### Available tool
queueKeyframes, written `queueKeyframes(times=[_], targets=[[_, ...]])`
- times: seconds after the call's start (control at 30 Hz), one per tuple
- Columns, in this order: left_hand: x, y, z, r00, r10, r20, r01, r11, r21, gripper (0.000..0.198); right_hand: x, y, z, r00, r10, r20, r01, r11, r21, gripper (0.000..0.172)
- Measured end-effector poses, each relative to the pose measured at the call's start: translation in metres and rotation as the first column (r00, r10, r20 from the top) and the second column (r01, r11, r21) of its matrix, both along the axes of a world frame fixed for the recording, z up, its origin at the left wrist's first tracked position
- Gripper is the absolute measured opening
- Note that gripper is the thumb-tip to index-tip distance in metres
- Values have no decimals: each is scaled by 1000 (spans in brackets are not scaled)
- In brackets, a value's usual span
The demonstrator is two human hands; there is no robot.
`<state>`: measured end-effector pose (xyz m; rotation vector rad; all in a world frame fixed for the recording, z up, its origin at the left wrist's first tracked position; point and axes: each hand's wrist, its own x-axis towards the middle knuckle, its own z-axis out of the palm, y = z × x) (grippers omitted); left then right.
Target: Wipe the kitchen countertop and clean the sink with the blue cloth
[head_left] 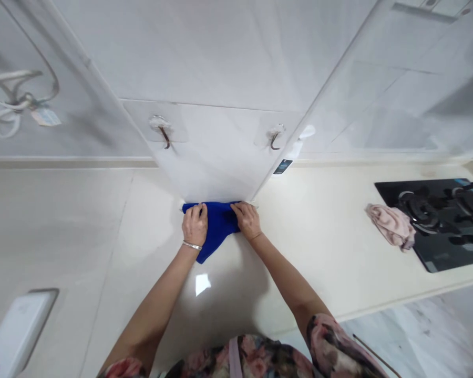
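Okay, left hand (194,224) fingers curled down, pinching the blue cloth (216,227) at its top-left corner; right hand (247,220) fingers flat and together, pressing the top-right corner. Cloth lies on the cream countertop (319,231), tight against the wall base, loose corner hanging toward 6 o'clock. Silver bracelet (192,245) on left wrist. Two wall hooks (163,131) at 12. Pink rag (392,224) and black gas hob (437,220) out at 3.

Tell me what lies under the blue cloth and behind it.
The blue cloth lies on the pale countertop, pressed down by the left hand and right hand. Behind it rises a white wall corner with two hooks. The counter directly beneath the cloth is covered.
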<state>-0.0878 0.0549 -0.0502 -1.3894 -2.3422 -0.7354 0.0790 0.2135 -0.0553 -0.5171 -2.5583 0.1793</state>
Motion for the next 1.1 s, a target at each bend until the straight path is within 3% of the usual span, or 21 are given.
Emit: queueKeyframes(times=[0.3,0.53,0.67,0.93,1.1], targets=[[43,43,2,994,-111,13,112,991,-69,42,50,37,-2,994,-106,-40,104,993,-50,41],[35,44,5,985,-171,24,172,980,-95,37,30,18,-8,958,-254,-134,250,967,-48,39],[15,33,8,971,-235,33,237,969,-68,35,2,-5,-7,938,-336,-89,335,942,-27,38],[-41,-23,7,970,-230,82,231,973,-3,40,-53,-50,0,959,-279,44,280,960,-22,38],[-57,-36,7,974,-207,92,203,978,49,37,-79,-69,4,958,-285,26,286,958,-13,35]])
